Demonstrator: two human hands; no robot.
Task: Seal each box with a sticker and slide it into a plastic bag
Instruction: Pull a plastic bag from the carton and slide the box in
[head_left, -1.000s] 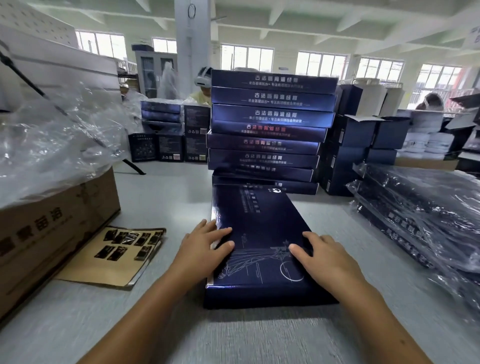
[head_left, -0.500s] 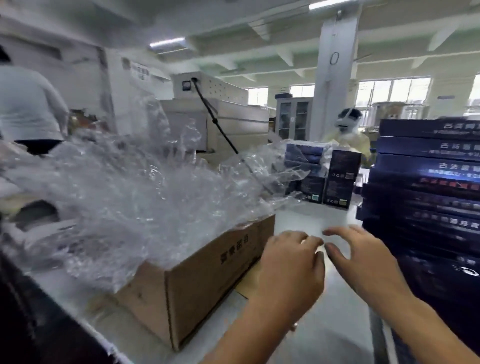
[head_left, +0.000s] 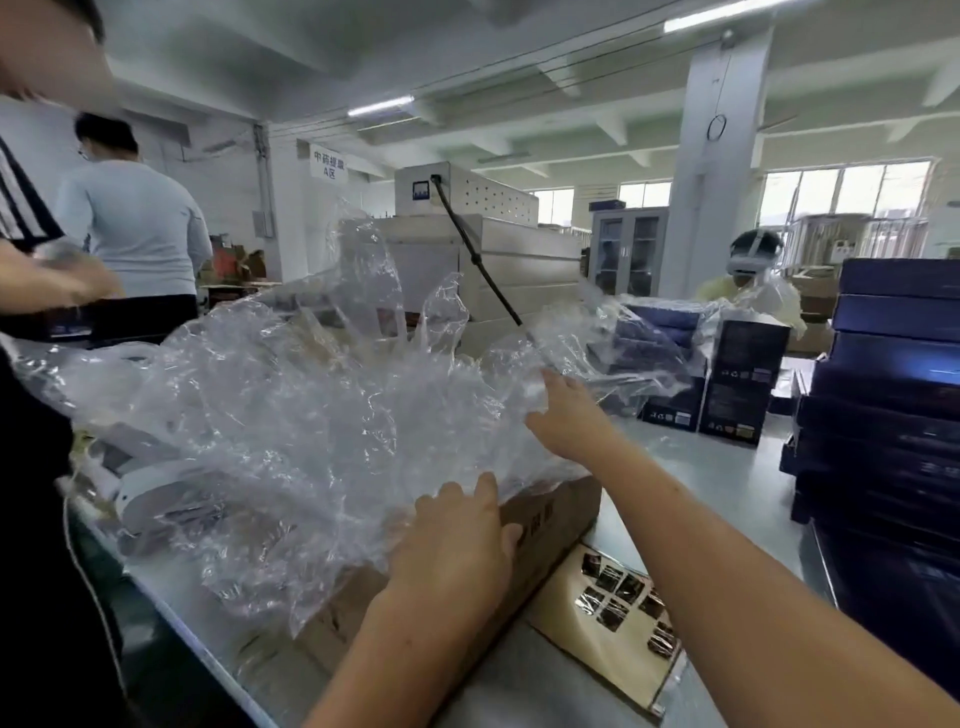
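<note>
Plastic bags (head_left: 291, 415), touching right fingers (head_left: 551, 387), left fingers (head_left: 454, 498)

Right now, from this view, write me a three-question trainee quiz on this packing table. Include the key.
1. Multiple choice: what spills out of the cardboard box? A clear plastic bags; B books; C bottles.
2. Short answer: which hand reaches farther into the bags?
3. True or false: the sticker sheet lies on the table beside the cardboard box.

Key: 1 A. 2 The right hand. 3 True.
</note>
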